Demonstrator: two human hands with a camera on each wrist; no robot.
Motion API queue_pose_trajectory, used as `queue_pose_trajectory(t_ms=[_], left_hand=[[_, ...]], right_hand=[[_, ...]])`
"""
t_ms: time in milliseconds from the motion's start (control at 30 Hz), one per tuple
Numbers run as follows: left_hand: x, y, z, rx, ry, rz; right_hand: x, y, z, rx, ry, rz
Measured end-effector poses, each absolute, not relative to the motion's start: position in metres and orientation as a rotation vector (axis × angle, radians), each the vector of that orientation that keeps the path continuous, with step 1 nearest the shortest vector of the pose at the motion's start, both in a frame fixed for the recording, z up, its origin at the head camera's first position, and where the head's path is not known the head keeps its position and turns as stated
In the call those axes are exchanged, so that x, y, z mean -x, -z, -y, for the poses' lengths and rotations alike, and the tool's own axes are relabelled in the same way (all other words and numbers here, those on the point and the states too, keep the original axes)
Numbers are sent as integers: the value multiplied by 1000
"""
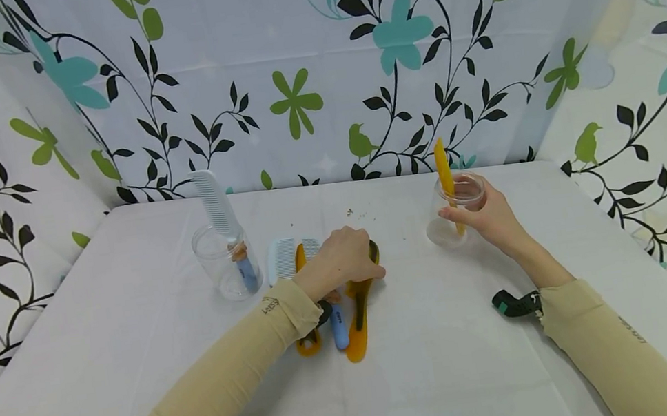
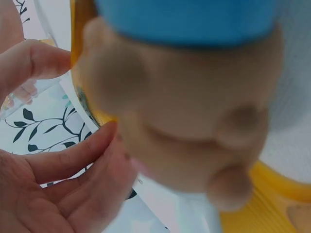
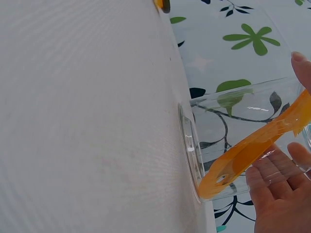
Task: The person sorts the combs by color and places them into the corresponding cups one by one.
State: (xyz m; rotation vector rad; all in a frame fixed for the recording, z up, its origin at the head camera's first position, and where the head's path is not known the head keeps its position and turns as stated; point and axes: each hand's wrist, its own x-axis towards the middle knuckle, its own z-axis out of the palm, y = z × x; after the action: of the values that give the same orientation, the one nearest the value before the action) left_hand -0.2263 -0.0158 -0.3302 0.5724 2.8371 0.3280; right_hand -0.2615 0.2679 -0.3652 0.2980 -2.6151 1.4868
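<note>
In the head view my left hand [image 1: 345, 255] grips the upper part of an amber hairbrush [image 1: 358, 344] with a dark upper part. Thumb and fingers meet its amber edge in the left wrist view. Beside it lie a light-blue comb [image 1: 340, 328] with a small figure on its handle and another amber comb [image 1: 299, 257]. That figure [image 2: 184, 111], with a blue cap, blocks much of the left wrist view. My right hand [image 1: 487, 213] holds a clear jar [image 1: 469, 181] round its side. An orange-yellow comb [image 1: 444, 167] leans inside it, handle down.
On the left stands a second clear jar [image 1: 207, 251] with a pale-blue comb [image 1: 217, 205] upright in it. Small dark specks [image 1: 359, 215] dot the white table [image 1: 440, 361] toward its back edge. A patterned curtain [image 1: 301, 45] hangs behind.
</note>
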Motion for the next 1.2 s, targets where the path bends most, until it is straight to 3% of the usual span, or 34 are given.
queue_pose_trajectory(t_ms=[1200], left_hand=[[230,312,16,-522,-537,-2696]], right_hand=[[261,365,-267,-296,-1478,2623]])
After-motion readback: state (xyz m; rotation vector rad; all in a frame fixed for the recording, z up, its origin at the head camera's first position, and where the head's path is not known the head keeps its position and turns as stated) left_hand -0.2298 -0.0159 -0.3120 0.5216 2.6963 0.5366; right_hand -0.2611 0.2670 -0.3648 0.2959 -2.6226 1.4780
